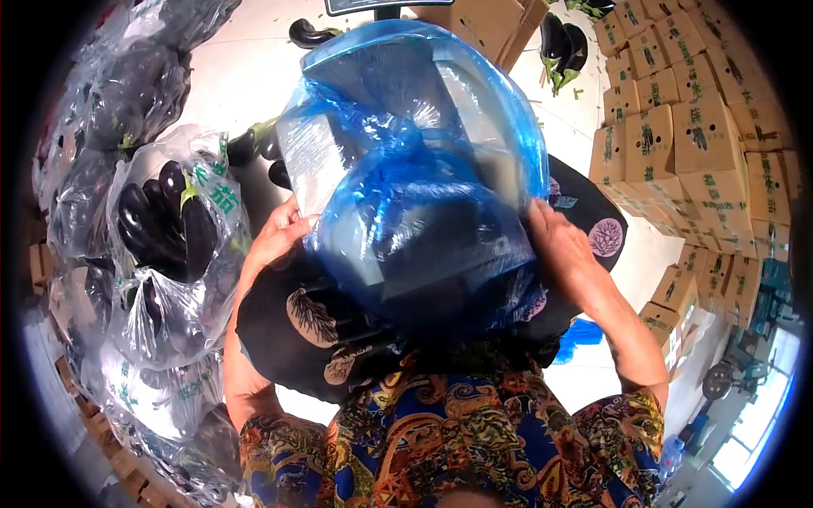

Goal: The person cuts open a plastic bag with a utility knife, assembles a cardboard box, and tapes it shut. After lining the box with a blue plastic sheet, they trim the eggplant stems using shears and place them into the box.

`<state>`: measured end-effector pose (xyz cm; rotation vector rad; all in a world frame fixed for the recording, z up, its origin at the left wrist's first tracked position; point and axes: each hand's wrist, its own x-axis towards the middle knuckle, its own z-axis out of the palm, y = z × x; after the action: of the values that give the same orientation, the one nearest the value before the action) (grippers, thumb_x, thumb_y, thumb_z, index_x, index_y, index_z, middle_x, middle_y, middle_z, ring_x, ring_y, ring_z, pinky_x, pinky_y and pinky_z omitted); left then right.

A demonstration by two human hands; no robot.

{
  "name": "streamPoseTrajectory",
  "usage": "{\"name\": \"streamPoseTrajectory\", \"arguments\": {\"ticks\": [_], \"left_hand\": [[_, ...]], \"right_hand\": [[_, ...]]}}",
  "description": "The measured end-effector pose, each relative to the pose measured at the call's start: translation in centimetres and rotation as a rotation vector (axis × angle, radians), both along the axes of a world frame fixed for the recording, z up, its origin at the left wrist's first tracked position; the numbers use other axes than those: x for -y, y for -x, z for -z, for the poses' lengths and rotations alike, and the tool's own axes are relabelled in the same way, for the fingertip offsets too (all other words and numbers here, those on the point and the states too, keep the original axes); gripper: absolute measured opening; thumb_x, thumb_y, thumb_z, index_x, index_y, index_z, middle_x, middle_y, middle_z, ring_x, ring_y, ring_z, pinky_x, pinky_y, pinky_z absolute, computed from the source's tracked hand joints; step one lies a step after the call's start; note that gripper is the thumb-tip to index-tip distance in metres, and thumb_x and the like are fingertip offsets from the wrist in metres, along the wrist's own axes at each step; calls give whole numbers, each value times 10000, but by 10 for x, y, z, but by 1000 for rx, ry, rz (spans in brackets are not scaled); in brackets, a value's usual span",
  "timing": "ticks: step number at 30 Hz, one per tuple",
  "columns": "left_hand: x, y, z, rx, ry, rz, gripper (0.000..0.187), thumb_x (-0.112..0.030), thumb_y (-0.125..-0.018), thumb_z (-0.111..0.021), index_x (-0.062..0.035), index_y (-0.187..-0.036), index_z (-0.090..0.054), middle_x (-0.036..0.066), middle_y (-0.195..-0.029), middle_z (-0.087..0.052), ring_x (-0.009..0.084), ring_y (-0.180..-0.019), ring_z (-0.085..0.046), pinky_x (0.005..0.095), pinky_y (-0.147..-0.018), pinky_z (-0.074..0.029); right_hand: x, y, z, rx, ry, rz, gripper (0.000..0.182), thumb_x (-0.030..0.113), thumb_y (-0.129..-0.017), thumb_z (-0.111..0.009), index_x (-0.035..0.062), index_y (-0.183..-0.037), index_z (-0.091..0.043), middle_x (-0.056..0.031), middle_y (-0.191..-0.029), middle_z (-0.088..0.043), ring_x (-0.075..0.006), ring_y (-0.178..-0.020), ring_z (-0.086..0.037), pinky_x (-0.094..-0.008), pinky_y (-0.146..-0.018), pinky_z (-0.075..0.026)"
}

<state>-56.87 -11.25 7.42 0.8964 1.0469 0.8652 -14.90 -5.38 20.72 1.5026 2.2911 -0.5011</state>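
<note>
A blue translucent plastic bag (423,229) is spread wide in front of my body, its film bunched near the middle. My left hand (284,233) pinches the bag's left edge between thumb and fingers. On the opposite side my right hand (556,237) is closed on the right edge, the fingertips partly hidden by the film. Through the blue film, pale and dark box-like shapes show. Under the bag spreads a black cloth with pink printed motifs (605,237).
Clear bags of eggplants (169,224) are piled along the left. Loose eggplants (563,46) lie on the floor ahead. Stacked printed cardboard boxes (673,152) line the right. A dark-framed panel (381,4) stands at the top edge, beside an open carton (478,30).
</note>
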Motion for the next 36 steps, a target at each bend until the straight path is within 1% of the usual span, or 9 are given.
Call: {"name": "streamPoseTrajectory", "arguments": {"ticks": [4, 7, 10, 17, 20, 23, 25, 29, 36], "left_hand": [[2, 2, 16, -30, 13, 4, 514, -149, -907, -594, -23, -1371, -412, -13, -1032, -582, 70, -869, -515, 233, -745, -417], [2, -2, 20, -7, 45, 16, 489, -155, -907, -593, -40, -1354, -433, -39, -942, -567, 53, -788, -488, 204, -670, -384], [-6, -8, 10, -14, -26, 52, 458, -130, -906, -587, -54, -1337, -452, -35, -929, -586, 55, -768, -503, 209, -657, -398], [-23, -14, 9, 27, 51, -32, 554, -160, -899, -647, 17, -1369, -412, 44, -1147, -612, 100, -930, -595, 234, -802, -479], [-17, -19, 23, 117, 88, -132, 376, -171, -917, -619, -11, -1238, -508, 16, -1018, -603, 82, -828, -542, 234, -714, -442], [-5, -22, 27, 125, 179, -246, 255, -258, -922, -614, -65, -1085, -585, -49, -801, -562, 33, -612, -430, 191, -554, -357], [2, -21, 38, 80, 191, -295, 232, -291, -937, -585, -80, -1033, -598, -58, -744, -528, 36, -571, -394, 194, -538, -345], [5, -32, 44, 25, 188, -443, 222, -289, -974, -505, -91, -958, -607, -42, -721, -554, 47, -562, -409, 210, -543, -353], [24, -30, 100, -123, 296, -466, 177, -190, -949, -514, -59, -958, -633, 44, -795, -646, 105, -636, -538, 265, -614, -438]], "right_hand": [[-14, -14, 48, -51, 48, 80, 977, 29, -653, -739, 68, -1463, -194, -244, -1344, -458, -408, -1173, -498, -398, -960, -453], [-13, -13, 73, 69, 266, 239, 732, 134, -727, -711, 99, -1384, -390, -229, -1286, -508, -374, -1146, -532, -390, -907, -483], [-17, -10, 68, 208, 215, -138, 508, 234, -784, -633, 52, -1243, -514, -187, -1122, -643, -340, -957, -637, -411, -870, -493], [-34, -10, 59, 361, -578, -1013, 607, 335, -849, -542, 157, -1414, -413, -125, -1455, -392, -353, -1351, -325, -529, -1118, -203], [-44, 7, 45, -94, -92, -602, 510, 312, -847, -532, 130, -1323, -519, -143, -1372, -491, -351, -1314, -382, -519, -1107, -237], [-60, 51, -31, 478, 137, -515, 315, 230, -827, -584, 79, -1094, -658, -139, -1177, -628, -317, -1200, -503, -458, -1029, -359], [-73, 33, -62, 131, 1, -534, 155, 139, -842, -621, 11, -925, -651, -145, -949, -661, -309, -1020, -589, -404, -923, -458], [-81, 74, -97, -219, 123, -271, 277, 148, -840, -661, -16, -1061, -637, -195, -947, -668, -352, -896, -638, -414, -806, -501], [-103, 117, 49, -144, 245, -593, 350, 83, -814, -658, 11, -1147, -574, -197, -1200, -563, -356, -1071, -551, -388, -931, -448]]}}
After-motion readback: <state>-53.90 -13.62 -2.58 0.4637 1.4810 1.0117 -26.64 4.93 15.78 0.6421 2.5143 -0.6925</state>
